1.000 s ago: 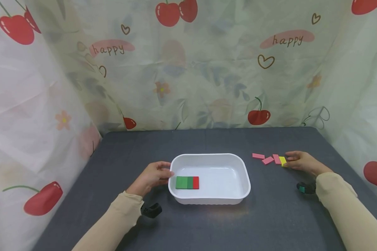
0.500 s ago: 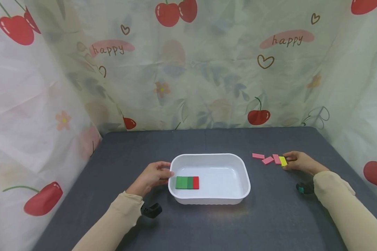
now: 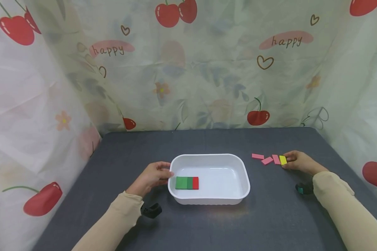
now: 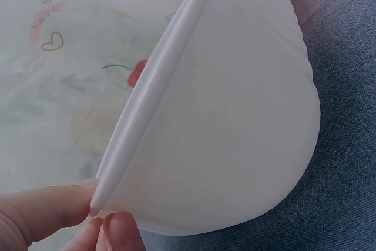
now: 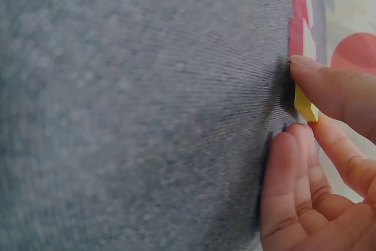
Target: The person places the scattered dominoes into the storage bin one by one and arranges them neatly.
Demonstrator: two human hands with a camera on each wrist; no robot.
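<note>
In the head view my left hand [image 3: 152, 176] grips the left rim of a white plastic tray [image 3: 208, 201]. The left wrist view shows thumb and fingers pinching the corner of that rim. Inside the tray, at its left, green blocks [image 3: 182, 183] lie side by side with a red block [image 3: 196, 183]. Out on the right of the table my right hand [image 3: 301, 163] pinches a yellow block [image 3: 283, 160], thin like a domino, between thumb and index finger. In the right wrist view this yellow block [image 5: 306, 109] is partly behind the thumb, with the other fingers resting against the dark cloth.
Pink blocks lie left of the yellow one: a near one [image 3: 276, 159], a slanted one [image 3: 267, 160] and a far one [image 3: 258, 156]. A dark grey cloth [image 3: 188, 230] covers the table. Cherry-print curtains [image 3: 201, 80] stand behind and at both sides.
My right hand has closed in on the yellow block, taken hold of it and lifted it slightly at its near end. The left hand and tray stay put.
</note>
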